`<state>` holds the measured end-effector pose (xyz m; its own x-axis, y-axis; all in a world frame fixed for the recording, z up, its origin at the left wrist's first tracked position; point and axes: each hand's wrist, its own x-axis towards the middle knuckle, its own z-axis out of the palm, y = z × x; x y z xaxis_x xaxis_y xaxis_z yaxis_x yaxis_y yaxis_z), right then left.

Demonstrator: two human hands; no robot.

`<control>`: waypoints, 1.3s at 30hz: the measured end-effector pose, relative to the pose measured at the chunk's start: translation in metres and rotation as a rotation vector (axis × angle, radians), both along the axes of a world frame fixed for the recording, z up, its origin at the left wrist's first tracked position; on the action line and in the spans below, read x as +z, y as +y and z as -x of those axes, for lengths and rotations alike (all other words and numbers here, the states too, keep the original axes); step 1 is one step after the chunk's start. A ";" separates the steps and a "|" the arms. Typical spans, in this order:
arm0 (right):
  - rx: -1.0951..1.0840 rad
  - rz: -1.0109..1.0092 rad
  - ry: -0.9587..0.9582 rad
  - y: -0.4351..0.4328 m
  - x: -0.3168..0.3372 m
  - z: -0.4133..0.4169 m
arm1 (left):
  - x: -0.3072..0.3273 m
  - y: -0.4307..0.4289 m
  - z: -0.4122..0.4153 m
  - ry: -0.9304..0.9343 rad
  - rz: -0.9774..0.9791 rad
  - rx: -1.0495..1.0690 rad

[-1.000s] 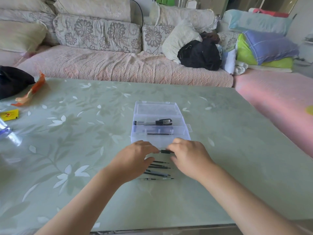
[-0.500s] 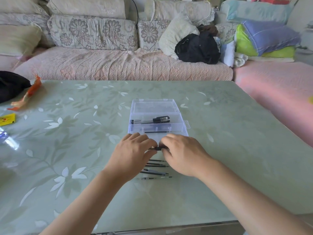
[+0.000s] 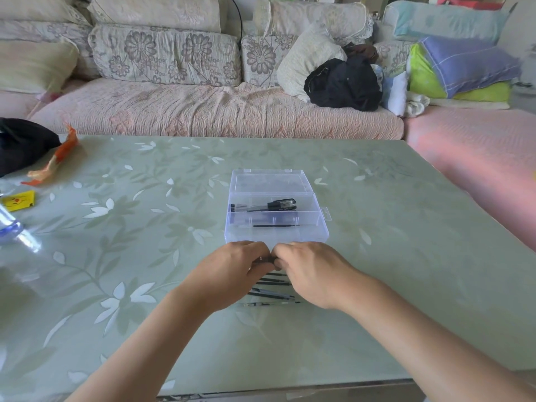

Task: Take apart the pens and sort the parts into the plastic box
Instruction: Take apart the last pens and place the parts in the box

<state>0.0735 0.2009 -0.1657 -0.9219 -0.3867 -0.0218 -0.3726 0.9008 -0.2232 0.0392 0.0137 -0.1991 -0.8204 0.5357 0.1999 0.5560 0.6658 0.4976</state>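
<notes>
Both hands meet just in front of the box [image 3: 290,237]. The left hand [image 3: 232,274] and right hand [image 3: 313,274] each curl their fingers tight round one end of a black pen [image 3: 265,259], held crosswise, its long axis left to right. More pens [image 3: 272,282] lie underneath on the table [image 3: 145,227], same heading. A refill [image 3: 275,226] lies crosswise in the box's front compartment.

Pale green table [image 3: 406,242], white leaf pattern; clear box [image 3: 320,227]; black pens [image 3: 272,294]; floral grey-beige cushions [image 3: 165,53].

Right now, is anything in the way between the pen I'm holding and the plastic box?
Nothing visible. The left hand and right hand grip the pen right in front of the plastic box, whose lid lies folded back. Its near compartment holds one thin refill.
</notes>
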 end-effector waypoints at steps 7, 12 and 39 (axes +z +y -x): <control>0.013 0.023 -0.020 0.000 0.004 0.001 | 0.005 -0.002 -0.002 0.006 -0.007 -0.012; 0.010 0.034 -0.020 0.000 0.002 0.001 | 0.006 -0.003 -0.002 0.010 -0.005 -0.016; -0.086 0.033 0.034 0.053 -0.017 0.003 | 0.006 -0.006 0.000 -0.043 0.151 0.085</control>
